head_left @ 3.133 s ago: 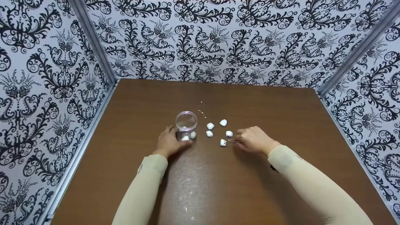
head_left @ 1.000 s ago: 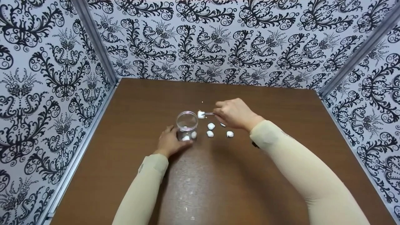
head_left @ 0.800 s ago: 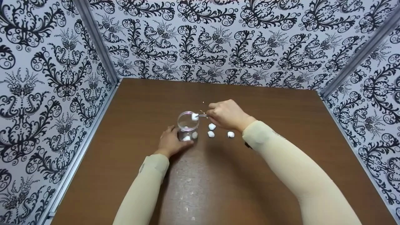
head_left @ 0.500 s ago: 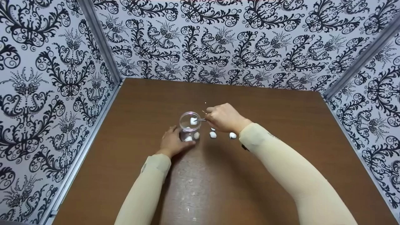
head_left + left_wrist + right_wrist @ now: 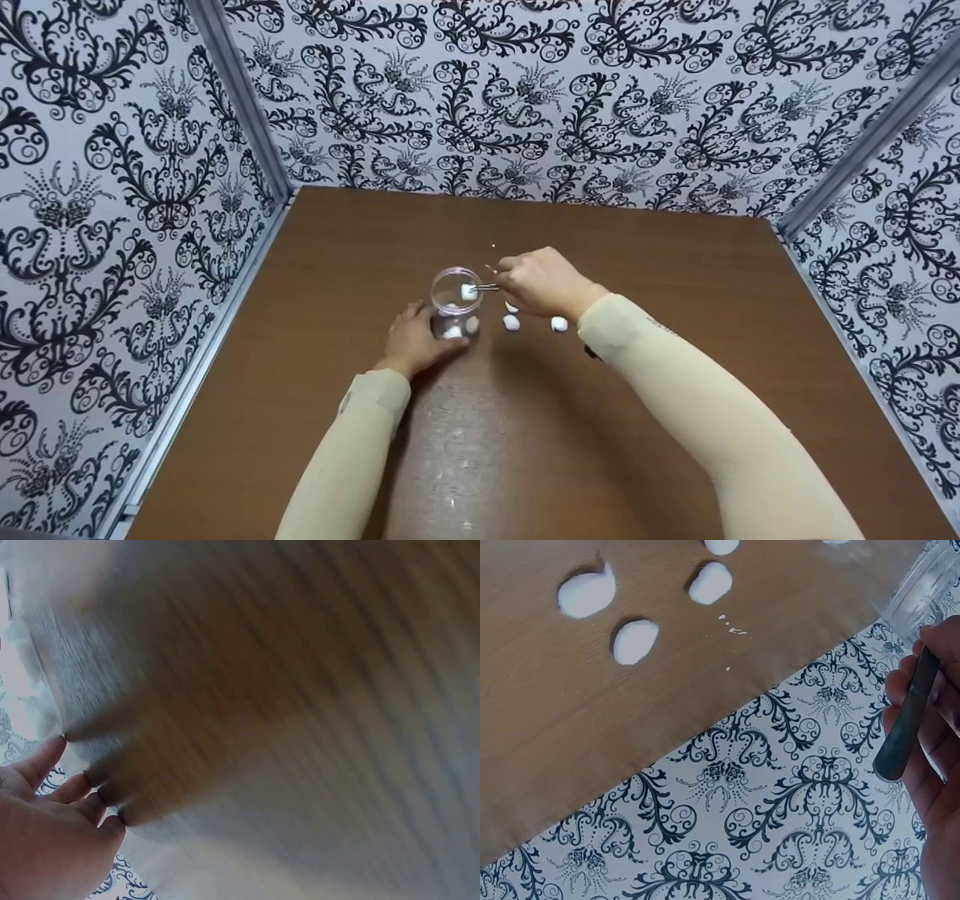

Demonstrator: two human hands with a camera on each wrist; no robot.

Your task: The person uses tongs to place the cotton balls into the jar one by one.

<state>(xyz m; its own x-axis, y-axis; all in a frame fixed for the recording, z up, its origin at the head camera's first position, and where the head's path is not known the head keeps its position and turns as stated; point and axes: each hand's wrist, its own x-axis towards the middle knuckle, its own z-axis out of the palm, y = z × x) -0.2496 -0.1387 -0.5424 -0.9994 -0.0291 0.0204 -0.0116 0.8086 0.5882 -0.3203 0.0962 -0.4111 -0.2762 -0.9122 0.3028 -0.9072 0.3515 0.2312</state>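
Note:
My left hand [image 5: 418, 341] holds a clear plastic jar [image 5: 454, 312] from its left side, the thumb across its front. White cotton balls lie at the jar's bottom. My right hand [image 5: 541, 281] pinches metal tweezers [image 5: 487, 286], and a cotton ball [image 5: 469, 292] sits at their tips, at the jar's mouth. The tweezers' broad end [image 5: 900, 739] shows in the right wrist view, beside the glassy jar rim [image 5: 915, 589]. In the left wrist view my left fingertips [image 5: 54, 748] stand close to the tabletop; the jar is only a pale, blurred shape there.
Several loose cotton balls [image 5: 636, 642] lie on the brown table [image 5: 637, 420], right of the jar, partly hidden by my right hand in the head view. Tiny white scraps [image 5: 737, 631] lie behind them. Patterned walls [image 5: 525, 97] enclose the table's back and sides.
My right hand has lifted a cotton ball from the table with the tweezers and carried it leftward and back to the jar's mouth. My left hand stays on the jar.

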